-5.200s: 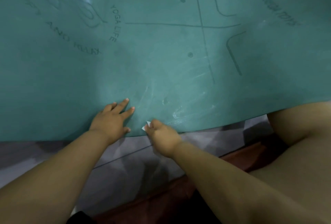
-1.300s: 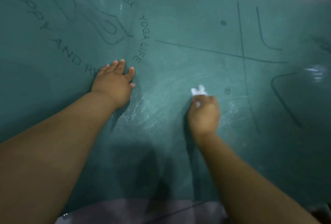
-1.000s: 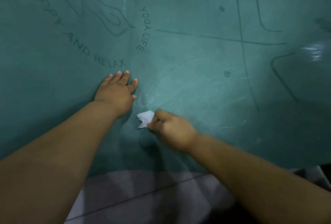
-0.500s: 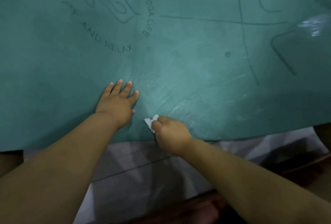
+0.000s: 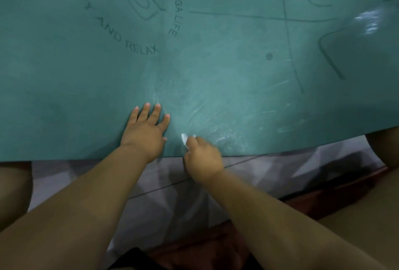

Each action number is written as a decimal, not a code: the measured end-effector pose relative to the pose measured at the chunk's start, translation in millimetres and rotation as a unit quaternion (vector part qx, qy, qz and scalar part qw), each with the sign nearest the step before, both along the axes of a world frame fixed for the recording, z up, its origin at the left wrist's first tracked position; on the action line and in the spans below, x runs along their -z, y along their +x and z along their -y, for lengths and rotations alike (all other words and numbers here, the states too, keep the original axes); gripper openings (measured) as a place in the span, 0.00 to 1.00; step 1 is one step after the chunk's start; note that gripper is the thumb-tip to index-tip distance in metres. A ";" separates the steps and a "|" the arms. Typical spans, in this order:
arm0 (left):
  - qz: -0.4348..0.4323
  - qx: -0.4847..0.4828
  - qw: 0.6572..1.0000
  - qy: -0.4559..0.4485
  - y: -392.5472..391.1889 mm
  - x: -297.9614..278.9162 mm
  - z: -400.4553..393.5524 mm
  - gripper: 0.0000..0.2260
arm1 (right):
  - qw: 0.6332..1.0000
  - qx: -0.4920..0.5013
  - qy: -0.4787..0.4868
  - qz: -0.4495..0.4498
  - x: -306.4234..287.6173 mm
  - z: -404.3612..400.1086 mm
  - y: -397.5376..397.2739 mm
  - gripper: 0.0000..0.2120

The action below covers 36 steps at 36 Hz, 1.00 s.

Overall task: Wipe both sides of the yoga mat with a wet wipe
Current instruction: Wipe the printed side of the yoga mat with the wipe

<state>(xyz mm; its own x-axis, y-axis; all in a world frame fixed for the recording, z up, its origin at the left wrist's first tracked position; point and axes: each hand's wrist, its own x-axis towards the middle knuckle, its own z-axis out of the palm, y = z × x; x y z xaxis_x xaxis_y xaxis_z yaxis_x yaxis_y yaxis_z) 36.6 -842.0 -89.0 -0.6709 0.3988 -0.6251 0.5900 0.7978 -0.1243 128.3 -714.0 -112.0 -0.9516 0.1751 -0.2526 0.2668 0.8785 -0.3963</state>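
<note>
Head view step: right hand (image 5: pixel 204 158) clenched on wet wipe (image 5: pixel 185 139), rubbing yoga mat (image 5: pixel 216 64) near edge.
Left hand (image 5: pixel 145 131): flat, fingers spread, bracing.
Next: probably fresh strokes elsewhere; underside unseen.

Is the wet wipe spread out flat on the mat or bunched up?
Bunched up. The wet wipe shows only as a small white wad poking out of the closed right hand near the yoga mat edge.

1. The single head-worn view is looking forward and steeply down, close over the near edge of the yoga mat (image 5: pixel 216 71).
2. It is taking in both forearms reaching away from the wearer.
</note>
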 end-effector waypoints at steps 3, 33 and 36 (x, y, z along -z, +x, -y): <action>0.003 0.015 1.000 0.005 2.0 -1.0 5.5 0.30 | 0.994 -0.104 -0.017 -0.014 -2.2 -20.1 7.2 0.05; 0.015 0.124 0.987 -0.096 27.4 -7.3 4.2 0.32 | 0.978 -0.076 0.081 0.174 -14.2 -65.1 34.2 0.33; 0.002 0.124 0.988 -0.096 26.2 -11.2 4.0 0.34 | 0.974 -0.097 0.101 0.176 -13.4 -63.3 36.0 0.33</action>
<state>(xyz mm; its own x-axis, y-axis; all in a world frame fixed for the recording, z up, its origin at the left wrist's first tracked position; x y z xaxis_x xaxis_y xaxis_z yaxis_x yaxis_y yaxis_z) 62.8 -846.0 -77.8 -0.5649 0.4243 -0.7077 0.7651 0.5906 -0.2566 164.3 -650.7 -98.6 -0.8320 0.0807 -0.5488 0.1761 0.9766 -0.1234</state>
